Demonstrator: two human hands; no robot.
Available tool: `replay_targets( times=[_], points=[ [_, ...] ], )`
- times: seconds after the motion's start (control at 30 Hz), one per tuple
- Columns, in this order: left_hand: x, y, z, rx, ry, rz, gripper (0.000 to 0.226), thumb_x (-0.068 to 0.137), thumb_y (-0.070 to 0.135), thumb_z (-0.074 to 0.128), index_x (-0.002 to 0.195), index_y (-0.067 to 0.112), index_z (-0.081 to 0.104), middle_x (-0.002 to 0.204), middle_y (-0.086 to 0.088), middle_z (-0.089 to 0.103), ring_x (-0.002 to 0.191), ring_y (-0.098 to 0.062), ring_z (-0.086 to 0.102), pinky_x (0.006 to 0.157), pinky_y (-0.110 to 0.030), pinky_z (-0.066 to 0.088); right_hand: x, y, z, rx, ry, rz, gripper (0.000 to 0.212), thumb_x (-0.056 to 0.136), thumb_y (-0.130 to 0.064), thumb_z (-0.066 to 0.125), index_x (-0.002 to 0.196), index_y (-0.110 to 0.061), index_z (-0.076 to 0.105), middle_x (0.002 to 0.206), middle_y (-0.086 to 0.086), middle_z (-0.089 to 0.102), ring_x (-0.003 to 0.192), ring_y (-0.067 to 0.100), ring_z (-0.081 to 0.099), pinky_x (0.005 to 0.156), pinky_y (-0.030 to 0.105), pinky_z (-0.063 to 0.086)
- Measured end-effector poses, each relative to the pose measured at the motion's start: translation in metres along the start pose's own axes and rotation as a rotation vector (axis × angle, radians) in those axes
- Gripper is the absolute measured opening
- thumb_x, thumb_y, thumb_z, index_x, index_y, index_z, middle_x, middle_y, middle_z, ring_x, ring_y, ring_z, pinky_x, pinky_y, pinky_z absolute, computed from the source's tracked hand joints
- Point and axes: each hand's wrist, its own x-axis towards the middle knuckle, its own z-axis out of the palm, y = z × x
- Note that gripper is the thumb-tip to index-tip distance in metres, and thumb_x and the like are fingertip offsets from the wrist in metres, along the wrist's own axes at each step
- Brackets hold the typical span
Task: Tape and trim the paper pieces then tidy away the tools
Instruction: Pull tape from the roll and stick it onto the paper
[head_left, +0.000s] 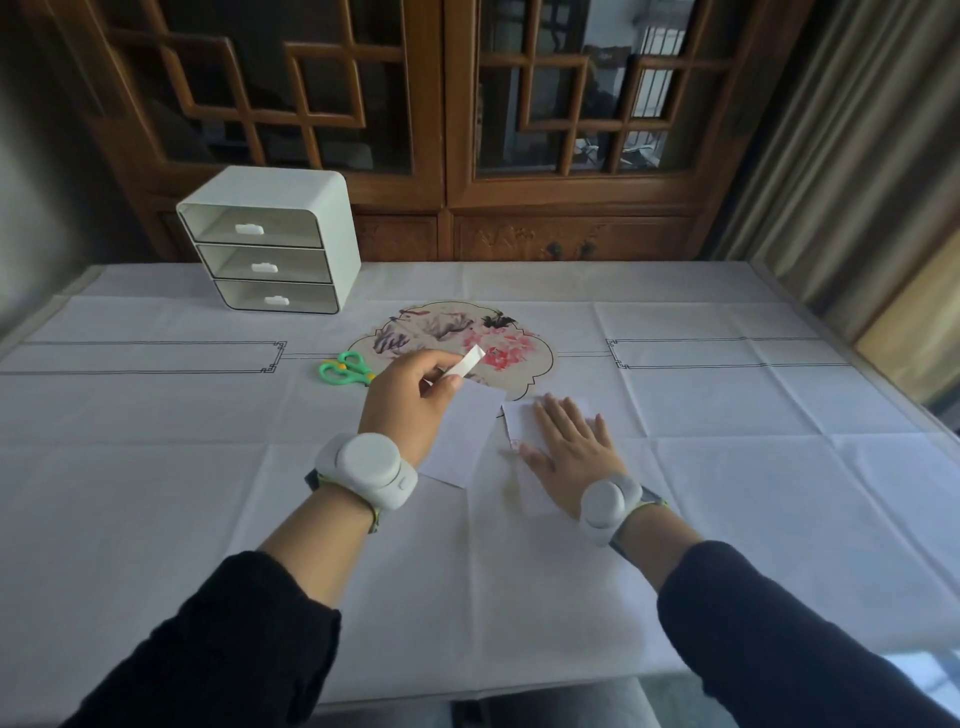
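Two white paper pieces lie side by side at the table's middle. My left hand (410, 400) hovers above the left paper piece (462, 441) and pinches a small white roll of tape (465, 364) between thumb and fingers. My right hand (569, 447) lies flat with straight fingers on the right paper piece (519, 418), pressing it onto the cloth. Green-handled scissors (345, 368) lie on the table just left of my left hand, touched by neither hand.
A white three-drawer desktop organiser (270, 244) stands at the back left with all its drawers pushed in. The white tablecloth (727, 467) has a printed flower motif (457, 338) at its centre. A wooden lattice cabinet rises behind the table.
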Motion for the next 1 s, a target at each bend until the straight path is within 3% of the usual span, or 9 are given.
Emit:
replay_targets(
  times=[0.27, 0.37, 0.43, 0.5, 0.57, 0.67, 0.8, 0.93, 1.0],
  points=[
    [-0.003, -0.001, -0.001, -0.006, -0.045, -0.005, 0.018, 0.086, 0.01, 0.06, 0.1, 0.017, 0.068, 0.083, 0.001, 0.06, 0.068, -0.002, 0.051, 0.062, -0.002, 0.036, 0.008, 0.008, -0.008, 0.019, -0.006, -0.03, 0.067, 0.097, -0.053, 0.026, 0.152, -0.023, 0.004, 0.16, -0.005, -0.005, 0.148, 0.019, -0.007, 0.12, 0.043, -0.003],
    [-0.003, 0.001, 0.001, -0.013, -0.077, -0.012, 0.017, 0.086, 0.011, 0.06, 0.098, 0.019, 0.068, 0.081, 0.002, 0.059, 0.068, -0.005, 0.05, 0.061, -0.004, 0.036, 0.011, -0.006, -0.03, 0.286, 0.21, -0.022, 0.05, 0.098, -0.037, 0.041, 0.145, -0.02, 0.034, 0.153, 0.003, 0.029, 0.143, 0.026, 0.021, 0.117, 0.039, 0.019],
    [-0.003, 0.003, 0.003, 0.005, -0.085, -0.01, 0.018, 0.085, 0.011, 0.061, 0.1, 0.017, 0.069, 0.081, 0.003, 0.058, 0.067, -0.007, 0.049, 0.06, -0.004, 0.035, 0.013, -0.022, -0.053, 0.604, 0.316, -0.021, 0.032, 0.097, -0.027, 0.047, 0.126, -0.02, 0.058, 0.131, 0.003, 0.053, 0.12, 0.021, 0.048, 0.099, 0.028, 0.037],
    [-0.004, 0.006, 0.005, -0.001, -0.084, -0.016, 0.02, 0.085, 0.01, 0.062, 0.103, 0.015, 0.068, 0.083, 0.002, 0.058, 0.067, -0.008, 0.049, 0.062, -0.007, 0.036, 0.011, -0.037, -0.072, 0.799, 0.281, -0.065, 0.023, 0.096, -0.025, 0.05, 0.111, -0.02, 0.066, 0.113, -0.001, 0.06, 0.097, 0.014, 0.057, 0.079, 0.015, 0.04],
    [-0.005, 0.007, 0.006, -0.004, -0.092, -0.017, 0.021, 0.085, 0.011, 0.062, 0.105, 0.014, 0.068, 0.085, 0.001, 0.059, 0.071, -0.013, 0.05, 0.068, -0.015, 0.037, 0.009, -0.046, -0.083, 0.822, 0.26, -0.123, 0.017, 0.092, -0.024, 0.056, 0.102, -0.02, 0.069, 0.098, -0.006, 0.064, 0.085, 0.008, 0.058, 0.069, 0.002, 0.039],
    [-0.004, 0.007, 0.006, 0.001, -0.118, -0.025, 0.021, 0.085, 0.013, 0.062, 0.106, 0.016, 0.067, 0.085, 0.002, 0.059, 0.072, -0.012, 0.05, 0.069, -0.017, 0.036, 0.007, -0.046, -0.086, 0.856, 0.3, -0.11, 0.006, 0.086, -0.019, 0.066, 0.081, -0.023, 0.068, 0.076, -0.015, 0.061, 0.07, -0.003, 0.055, 0.062, -0.002, 0.038],
    [-0.006, 0.008, 0.005, -0.069, -0.193, -0.085, 0.034, 0.086, 0.019, 0.062, 0.12, 0.023, 0.059, 0.08, 0.001, 0.06, 0.07, -0.02, 0.063, 0.069, -0.021, 0.044, 0.01, -0.042, -0.086, 0.882, 0.3, -0.069, 0.006, 0.081, -0.02, 0.071, 0.077, -0.024, 0.07, 0.071, -0.013, 0.063, 0.059, -0.006, 0.055, 0.057, 0.0, 0.039],
    [-0.005, 0.008, 0.004, -0.093, -0.218, -0.116, 0.037, 0.085, 0.02, 0.063, 0.122, 0.024, 0.058, 0.079, 0.008, 0.058, 0.063, -0.017, 0.061, 0.063, -0.009, 0.044, 0.01, -0.038, -0.091, 0.893, 0.304, -0.063, 0.003, 0.082, -0.018, 0.071, 0.081, -0.019, 0.074, 0.07, -0.011, 0.065, 0.062, 0.001, 0.056, 0.054, 0.002, 0.04],
    [-0.002, 0.006, 0.002, -0.059, -0.218, -0.071, 0.035, 0.086, 0.018, 0.063, 0.12, 0.022, 0.061, 0.087, 0.004, 0.059, 0.068, -0.019, 0.057, 0.075, -0.021, 0.049, 0.012, -0.033, -0.095, 0.901, 0.345, -0.049, 0.004, 0.082, -0.018, 0.071, 0.08, -0.019, 0.074, 0.072, -0.012, 0.066, 0.062, -0.002, 0.056, 0.057, 0.001, 0.041]
  ],
)
